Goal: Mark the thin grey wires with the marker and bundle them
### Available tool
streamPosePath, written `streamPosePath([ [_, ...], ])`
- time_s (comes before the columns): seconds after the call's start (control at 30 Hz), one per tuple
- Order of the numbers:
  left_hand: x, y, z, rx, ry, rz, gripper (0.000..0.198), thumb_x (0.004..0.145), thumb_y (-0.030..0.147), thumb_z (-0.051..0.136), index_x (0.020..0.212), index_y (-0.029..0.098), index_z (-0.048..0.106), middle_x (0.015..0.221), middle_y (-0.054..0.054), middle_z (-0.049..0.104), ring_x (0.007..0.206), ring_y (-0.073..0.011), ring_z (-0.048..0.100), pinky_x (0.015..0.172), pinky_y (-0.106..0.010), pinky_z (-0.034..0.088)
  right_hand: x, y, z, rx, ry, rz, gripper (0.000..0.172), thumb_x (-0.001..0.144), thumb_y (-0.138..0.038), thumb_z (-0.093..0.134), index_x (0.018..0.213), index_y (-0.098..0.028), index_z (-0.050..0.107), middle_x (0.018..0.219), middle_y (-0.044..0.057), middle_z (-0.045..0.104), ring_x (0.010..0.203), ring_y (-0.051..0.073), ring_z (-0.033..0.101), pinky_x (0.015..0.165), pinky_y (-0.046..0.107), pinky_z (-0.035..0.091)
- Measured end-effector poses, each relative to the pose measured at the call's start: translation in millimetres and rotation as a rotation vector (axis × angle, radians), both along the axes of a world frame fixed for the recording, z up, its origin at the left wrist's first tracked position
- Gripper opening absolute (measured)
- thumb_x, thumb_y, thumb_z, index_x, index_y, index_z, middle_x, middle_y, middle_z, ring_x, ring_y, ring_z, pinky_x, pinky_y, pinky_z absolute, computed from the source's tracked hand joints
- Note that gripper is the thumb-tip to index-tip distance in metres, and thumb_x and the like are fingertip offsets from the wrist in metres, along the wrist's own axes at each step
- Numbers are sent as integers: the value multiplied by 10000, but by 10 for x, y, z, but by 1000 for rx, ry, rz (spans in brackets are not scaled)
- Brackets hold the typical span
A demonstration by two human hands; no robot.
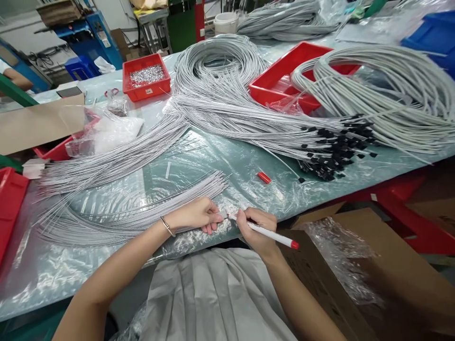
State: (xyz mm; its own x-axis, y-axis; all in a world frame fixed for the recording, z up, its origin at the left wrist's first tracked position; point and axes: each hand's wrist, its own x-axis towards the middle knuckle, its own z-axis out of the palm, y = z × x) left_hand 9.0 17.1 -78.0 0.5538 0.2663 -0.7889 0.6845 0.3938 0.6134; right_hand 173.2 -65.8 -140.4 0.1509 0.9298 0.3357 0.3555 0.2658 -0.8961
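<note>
My right hand point(259, 229) is closed round a white marker pen point(273, 235) with a red end, its tip side pointing left. A small pale grey piece point(223, 214) is pinched in the closed fingers of my left hand point(201, 214), right by the pen's tip; its exact kind is too small to tell. Beyond my hands, a red pen cap point(264, 177) lies on the plastic-covered table point(234, 156). Under and behind my left wrist runs a bundle of thin grey wires point(202, 187), its cut ends near my left hand.
A large coil of wires point(220, 61) with black-tipped ends point(330, 151) spreads across the table. Red trays point(146, 92) point(280, 71), one with small metal parts, stand behind. Thicker coiled cables point(384, 90) lie at right. An open cardboard box point(387, 255) stands below the edge.
</note>
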Motion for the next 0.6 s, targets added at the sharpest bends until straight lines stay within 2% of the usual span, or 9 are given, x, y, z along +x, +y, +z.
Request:
streamPosePath([
  [0.3, 4, -5, 38, 10, 15, -1, 427, 804, 482, 530, 755, 59, 535, 695, -73, 595, 605, -135, 597, 546, -223, 494, 23, -3, 6, 0, 18, 35, 310, 781, -44, 556, 546, -126, 372, 492, -24, 336, 446, 66, 303, 461, 230, 251],
  [0.47, 19, -11, 18, 18, 29, -18, 372, 834, 420, 512, 750, 58, 532, 695, -73, 593, 605, -135, 595, 544, -222, 490, 50, -2, -3, 22, 18, 91, 308, 784, -46, 553, 539, -127, 386, 484, -22, 343, 440, 70, 312, 460, 234, 255],
  [0.53, 26, -23, 3, 24, 41, -21, 352, 841, 397, 508, 749, 58, 531, 690, -74, 592, 597, -134, 592, 538, -222, 484, 80, -20, -29, -6, 55, 96, 283, 797, -68, 554, 549, -129, 432, 489, -14, 378, 443, 79, 346, 461, 236, 276],
  [0.6, 32, -32, 46, 56, 55, -3, 338, 837, 382, 518, 740, 59, 532, 691, -76, 595, 600, -137, 591, 534, -221, 478, 109, -49, -44, -66, 215, 68, 209, 851, -147, 529, 643, -133, 539, 518, 3, 454, 448, 97, 410, 448, 232, 312],
])
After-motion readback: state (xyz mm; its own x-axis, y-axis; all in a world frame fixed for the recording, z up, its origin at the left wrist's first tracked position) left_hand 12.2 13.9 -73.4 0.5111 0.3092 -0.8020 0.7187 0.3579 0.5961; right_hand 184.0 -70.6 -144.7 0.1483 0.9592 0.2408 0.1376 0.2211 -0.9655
